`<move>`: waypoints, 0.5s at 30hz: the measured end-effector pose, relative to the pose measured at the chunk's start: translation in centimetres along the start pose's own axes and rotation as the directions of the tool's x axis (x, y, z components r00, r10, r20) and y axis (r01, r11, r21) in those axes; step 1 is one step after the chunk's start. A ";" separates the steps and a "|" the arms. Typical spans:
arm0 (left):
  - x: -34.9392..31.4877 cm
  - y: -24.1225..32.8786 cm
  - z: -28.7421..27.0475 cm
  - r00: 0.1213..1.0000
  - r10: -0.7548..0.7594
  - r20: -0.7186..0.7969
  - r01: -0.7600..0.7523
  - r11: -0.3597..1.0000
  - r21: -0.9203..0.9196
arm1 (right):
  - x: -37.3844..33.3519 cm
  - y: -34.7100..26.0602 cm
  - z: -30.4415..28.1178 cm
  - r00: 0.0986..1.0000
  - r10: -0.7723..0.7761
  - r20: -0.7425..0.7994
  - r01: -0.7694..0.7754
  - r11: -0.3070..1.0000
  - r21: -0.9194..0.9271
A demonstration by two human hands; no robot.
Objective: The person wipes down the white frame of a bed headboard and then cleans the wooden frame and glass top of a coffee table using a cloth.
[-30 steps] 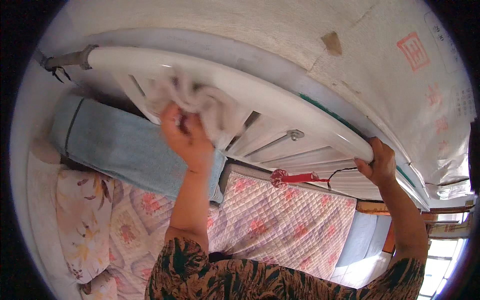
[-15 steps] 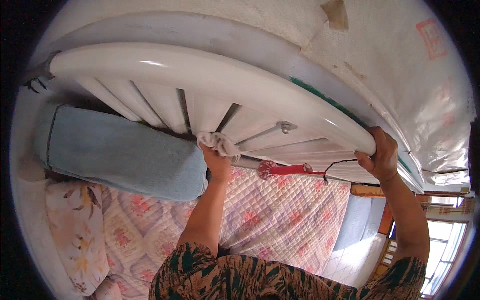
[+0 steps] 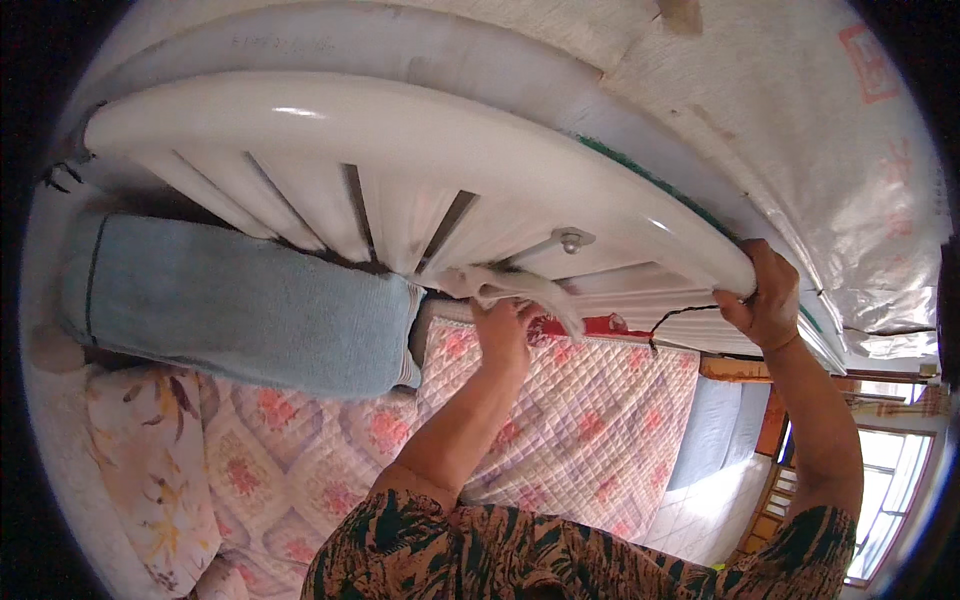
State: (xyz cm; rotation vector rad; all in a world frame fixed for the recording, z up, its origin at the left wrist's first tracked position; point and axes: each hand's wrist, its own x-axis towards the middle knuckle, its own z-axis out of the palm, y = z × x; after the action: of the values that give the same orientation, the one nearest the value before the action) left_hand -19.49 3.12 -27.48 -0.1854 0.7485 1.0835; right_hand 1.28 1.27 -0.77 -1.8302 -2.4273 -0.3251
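A white slatted headboard (image 3: 420,130) with a thick, curved top rail spans the view. In my left hand (image 3: 503,328) is a crumpled whitish cloth (image 3: 515,287), pressed against the lower slats. My left fingers are closed on it and partly hidden by its folds. At the rail's right end my right hand (image 3: 768,298) is wrapped round the edge, thumb on the near side. A red, stick-like thing (image 3: 600,325) with a patterned knob hangs by a dark cord near the slats. The cloth and my left hand cover part of it.
A folded blue towel-like bundle (image 3: 240,305) lies left of my left hand. Below spreads a quilted floral bed cover (image 3: 560,430). A leaf-patterned pillow (image 3: 150,470) is at lower left. A metal knob (image 3: 571,241) sticks out from the slats. Plastic sheeting (image 3: 800,150) covers the wall behind.
My left hand has slid right along the lower slats with the cloth, which is now more spread out and overlaps the red thing. My right hand keeps its hold on the rail.
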 end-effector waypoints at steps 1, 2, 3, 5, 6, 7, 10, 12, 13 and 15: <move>-2.1 0.5 1.8 0.998 0.037 0.049 -0.039 0.999 0.023 | -0.2 0.0 -0.2 1.000 0.012 -0.001 -0.012 1.000 -0.003; -4.4 1.3 3.9 0.992 0.081 0.094 -0.086 0.995 0.047 | -0.3 0.0 -0.1 1.000 0.020 -0.004 -0.020 1.000 0.004; -5.8 1.5 5.1 0.982 0.126 0.142 -0.136 0.989 0.064 | -0.3 -0.2 -0.2 0.999 0.038 0.002 -0.038 0.999 0.017; -6.4 0.7 5.6 0.894 0.348 0.281 -0.389 0.915 0.104 | -0.1 -0.3 0.3 0.998 0.069 0.013 -0.070 0.996 0.053; -6.7 0.4 5.8 0.824 0.441 0.357 -0.504 0.857 0.106 | 0.2 -0.5 0.0 0.999 0.054 0.003 -0.054 0.996 0.067; -6.6 0.0 5.8 0.804 0.456 0.381 -0.520 0.850 0.081 | 0.2 -0.6 0.0 0.999 0.053 0.000 -0.052 0.997 0.053; -4.6 -1.9 3.8 0.794 0.442 0.417 -0.535 0.834 0.135 | -0.1 -0.3 0.0 0.998 0.055 -0.003 -0.055 0.998 0.026; -1.5 -4.3 0.5 0.851 0.385 0.357 -0.498 0.807 0.317 | 0.3 -0.6 -0.1 0.999 0.052 0.002 -0.052 0.998 0.033; -1.2 -4.4 0.7 0.883 0.352 0.309 -0.456 0.796 0.398 | 0.0 -0.5 0.0 0.998 0.059 -0.001 -0.059 0.998 0.036; 0.3 -5.7 0.2 0.928 0.291 0.232 -0.334 0.926 0.176 | -0.5 -0.2 -0.1 0.997 0.071 -0.005 -0.071 0.997 0.036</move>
State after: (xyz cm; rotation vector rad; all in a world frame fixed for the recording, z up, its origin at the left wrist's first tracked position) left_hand -14.47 0.70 -28.79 0.2347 0.7190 1.2943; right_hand 1.24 0.75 -0.77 -1.8922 -2.3415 -0.2794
